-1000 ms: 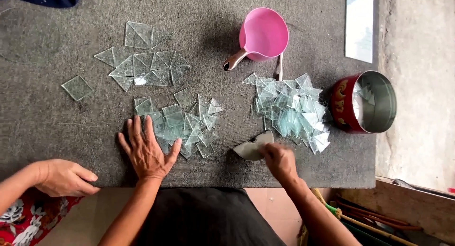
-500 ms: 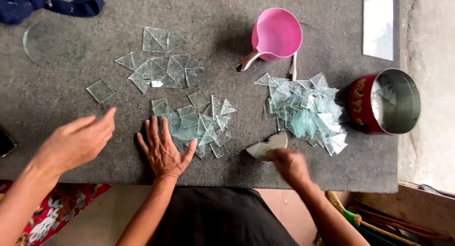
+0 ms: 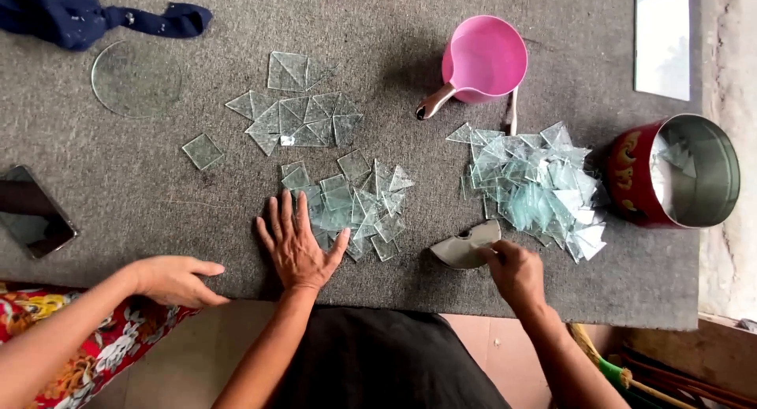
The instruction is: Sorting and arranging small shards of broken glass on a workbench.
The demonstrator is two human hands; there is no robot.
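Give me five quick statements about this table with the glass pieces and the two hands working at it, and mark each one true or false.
1. The left hand lies flat, fingers spread, beside the middle pile of glass pieces. True.
2. The right hand holds a curved grey piece. True.
3. The pink jug lies tipped on its side. False: it stands upright, seen from above, handle toward the person.
4. The red tin stands at the left end of the table. False: it is at the right end, beside the right pile of glass.
5. Another person's hand rests at the near table edge, left of the left hand. True.
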